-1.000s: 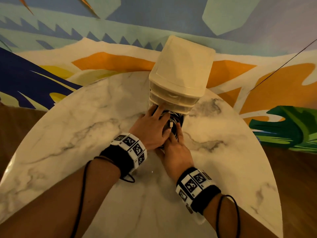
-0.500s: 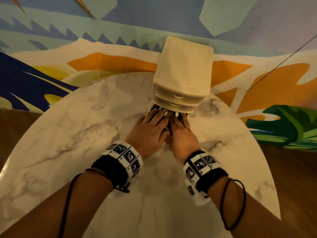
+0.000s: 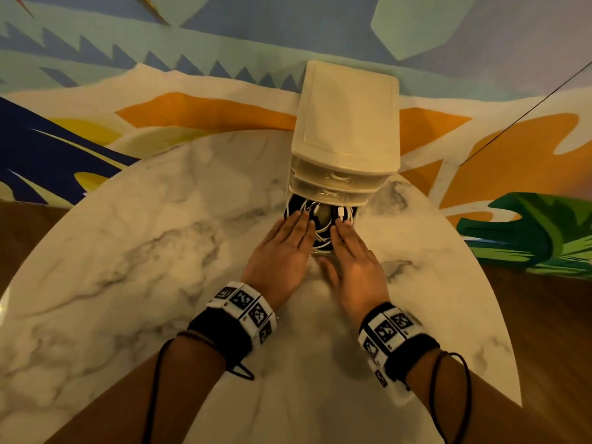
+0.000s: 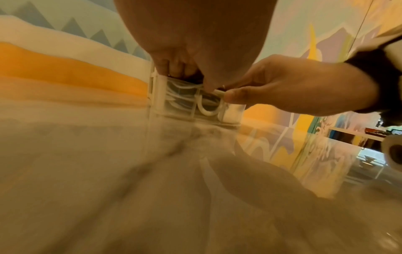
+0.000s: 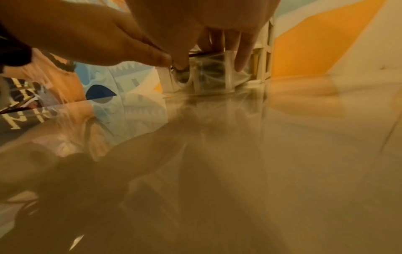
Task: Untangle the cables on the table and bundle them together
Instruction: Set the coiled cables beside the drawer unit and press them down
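Observation:
A coil of white and black cables (image 3: 321, 240) lies inside the pulled-out clear bottom drawer (image 4: 180, 110) of a cream drawer unit (image 3: 346, 139). A white plug (image 3: 341, 213) shows at the coil's far side. My left hand (image 3: 298, 232) lies flat over the drawer's left side, its straight fingers touching the cables. My right hand (image 3: 344, 241) lies flat over the right side. In the left wrist view the right thumb (image 4: 234, 98) presses the drawer front beside its white loop handle (image 4: 208, 110). The right fingers (image 5: 241, 56) reach down over the drawer's front wall (image 5: 217, 80).
The drawer unit stands at the far edge of a round marble table (image 3: 144, 267) against a painted wall (image 3: 192, 116). Its two upper drawers (image 3: 339, 177) are closed. Wooden floor (image 3: 544, 331) lies to the right.
Both hands moved from the top of the bundle out to either side of the drawer. The coil now shows between them, lying in the drawer.

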Available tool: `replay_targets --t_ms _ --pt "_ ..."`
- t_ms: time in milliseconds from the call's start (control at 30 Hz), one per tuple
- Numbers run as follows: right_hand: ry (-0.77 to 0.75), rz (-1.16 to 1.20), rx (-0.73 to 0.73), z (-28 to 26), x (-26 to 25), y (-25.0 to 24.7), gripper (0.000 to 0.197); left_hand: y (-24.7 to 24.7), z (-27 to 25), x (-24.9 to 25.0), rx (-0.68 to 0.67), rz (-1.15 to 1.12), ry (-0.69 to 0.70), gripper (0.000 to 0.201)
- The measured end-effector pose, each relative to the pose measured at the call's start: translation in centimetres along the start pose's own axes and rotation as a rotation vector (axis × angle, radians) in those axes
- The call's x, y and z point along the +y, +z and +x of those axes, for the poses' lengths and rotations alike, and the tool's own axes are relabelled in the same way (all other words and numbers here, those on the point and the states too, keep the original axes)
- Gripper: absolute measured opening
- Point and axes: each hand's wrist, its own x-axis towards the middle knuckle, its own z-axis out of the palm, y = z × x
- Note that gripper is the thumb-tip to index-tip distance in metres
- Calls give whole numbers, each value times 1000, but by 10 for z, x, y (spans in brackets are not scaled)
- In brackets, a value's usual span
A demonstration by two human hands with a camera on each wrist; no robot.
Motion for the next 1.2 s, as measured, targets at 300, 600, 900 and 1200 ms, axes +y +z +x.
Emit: replay_targets --t_ms 300,600,900,1200 --pt "-79 5 -164 19 20 -20 64 -5 21 17 111 39 36 29" --pt "-82 79 -150 16 28 -19 63 -16 51 39 110 -164 -222 12" --pt "-129 -7 -118 16 28 -12 60 7 12 23 18 -252 -303 75" --pt "-135 5 -111 24 28 -17 55 6 21 33 -11 -98 -229 67"
